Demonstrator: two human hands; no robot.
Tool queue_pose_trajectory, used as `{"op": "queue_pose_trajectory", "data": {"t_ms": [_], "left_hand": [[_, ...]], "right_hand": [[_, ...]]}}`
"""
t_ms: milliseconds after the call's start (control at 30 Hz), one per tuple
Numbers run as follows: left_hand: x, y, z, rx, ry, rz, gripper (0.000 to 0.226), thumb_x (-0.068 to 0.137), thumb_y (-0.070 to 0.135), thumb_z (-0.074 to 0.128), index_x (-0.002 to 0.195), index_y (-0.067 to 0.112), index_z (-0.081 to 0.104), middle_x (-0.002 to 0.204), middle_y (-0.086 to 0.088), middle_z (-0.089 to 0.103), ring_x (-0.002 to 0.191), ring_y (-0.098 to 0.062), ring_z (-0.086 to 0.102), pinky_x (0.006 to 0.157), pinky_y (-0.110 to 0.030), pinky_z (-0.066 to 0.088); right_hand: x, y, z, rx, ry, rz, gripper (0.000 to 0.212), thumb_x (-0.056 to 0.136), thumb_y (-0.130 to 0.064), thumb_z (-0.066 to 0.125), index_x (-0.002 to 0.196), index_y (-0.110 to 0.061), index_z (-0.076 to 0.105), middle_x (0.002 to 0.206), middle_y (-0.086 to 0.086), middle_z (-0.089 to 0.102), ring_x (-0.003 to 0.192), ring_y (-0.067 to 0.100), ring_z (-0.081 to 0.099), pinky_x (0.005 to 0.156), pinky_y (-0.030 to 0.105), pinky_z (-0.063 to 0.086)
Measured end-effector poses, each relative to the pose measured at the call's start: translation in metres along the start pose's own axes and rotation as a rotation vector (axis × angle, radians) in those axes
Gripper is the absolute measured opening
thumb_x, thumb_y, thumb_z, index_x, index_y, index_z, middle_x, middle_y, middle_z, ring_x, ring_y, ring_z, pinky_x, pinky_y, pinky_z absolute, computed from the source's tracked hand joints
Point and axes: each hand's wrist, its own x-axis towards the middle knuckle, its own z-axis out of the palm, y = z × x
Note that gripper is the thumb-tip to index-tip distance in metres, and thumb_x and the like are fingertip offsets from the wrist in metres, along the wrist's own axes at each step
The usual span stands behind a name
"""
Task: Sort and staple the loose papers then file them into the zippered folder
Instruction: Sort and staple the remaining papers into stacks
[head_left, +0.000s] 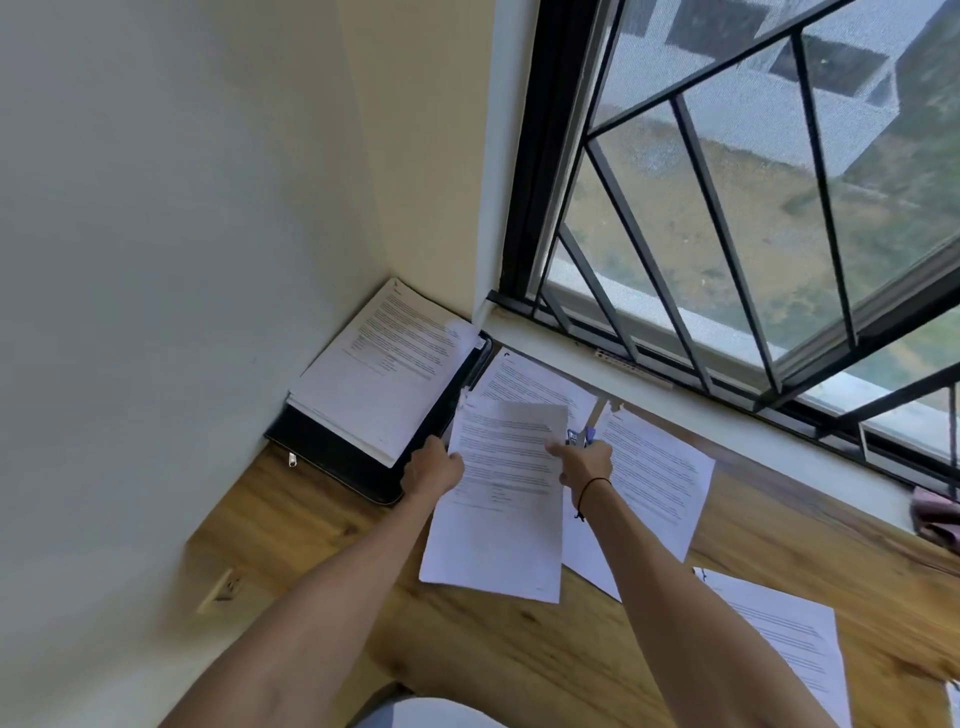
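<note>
One black zippered folder (332, 457) at ten o'clock; left hand (434, 470) and right hand (584, 460) each pinching one white printed sheet (498, 499), text illegible.

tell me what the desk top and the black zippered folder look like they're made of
Desk top: looks like wood or a wood-look laminate, honey brown with dark knots and grain streaks; which one can't be told.
Black zippered folder: seems leather or faux leather, matte black, with a small silvery zipper pull that looks like metal at its edge.
</note>
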Motion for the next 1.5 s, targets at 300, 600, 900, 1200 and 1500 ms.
{"op": "queue_pose_trajectory", "data": {"t_ms": [300, 600, 900, 1200, 1500], "left_hand": [[0.019, 0.002, -0.035, -0.103, -0.004, 0.094, 0.027, 0.097, 0.015, 0.049, 0.124, 0.016, 0.050, 0.119, -0.005, 0.063, 0.103, -0.027, 0.060, 0.092, -0.042, 0.056], [0.073, 0.004, -0.130, -0.048, 0.164, 0.081, 0.041, 0.096, 0.009, 0.049, 0.136, 0.012, 0.040, 0.124, -0.013, 0.063, 0.100, -0.031, 0.062, 0.084, -0.041, 0.056], [0.109, 0.002, -0.152, -0.062, 0.350, 0.195, 0.069, 0.092, 0.023, 0.069, 0.149, 0.010, 0.033, 0.142, -0.015, 0.053, 0.127, -0.034, 0.055, 0.098, -0.045, 0.049], [0.118, -0.021, -0.148, 0.232, 0.468, 0.393, 0.079, 0.088, 0.025, 0.074, 0.155, 0.016, 0.033, 0.170, -0.014, 0.012, 0.157, -0.031, 0.014, 0.128, -0.046, 0.017], [0.113, -0.035, -0.139, 0.314, 0.353, 0.427, 0.060, 0.091, 0.032, 0.072, 0.143, 0.016, 0.047, 0.152, -0.008, 0.042, 0.136, -0.029, 0.046, 0.111, -0.040, 0.041]], "right_hand": [[-0.004, -0.021, 0.036, -0.014, -0.135, -0.113, 0.037, 0.083, -0.008, 0.081, 0.069, -0.016, 0.048, 0.056, 0.001, 0.043, 0.049, 0.017, 0.037, 0.049, 0.027, 0.035], [-0.016, -0.043, 0.113, -0.209, -0.277, -0.127, 0.031, 0.085, -0.002, 0.077, 0.084, -0.010, 0.048, 0.071, 0.008, 0.049, 0.055, 0.019, 0.040, 0.046, 0.026, 0.036], [0.001, -0.080, 0.185, 0.126, -0.178, 0.057, 0.028, 0.086, 0.000, 0.078, 0.085, -0.009, 0.051, 0.081, 0.013, 0.058, 0.051, 0.020, 0.047, 0.043, 0.026, 0.041], [-0.013, -0.088, 0.225, 0.068, 0.028, 0.009, 0.039, 0.085, -0.018, 0.081, 0.109, -0.009, 0.051, 0.095, 0.020, 0.066, 0.068, 0.030, 0.063, 0.066, 0.042, 0.058], [-0.037, -0.096, 0.231, -0.493, -0.034, -0.564, 0.033, 0.093, -0.009, 0.070, 0.120, -0.007, 0.051, 0.124, 0.010, 0.049, 0.101, 0.028, 0.057, 0.086, 0.039, 0.049]]}}
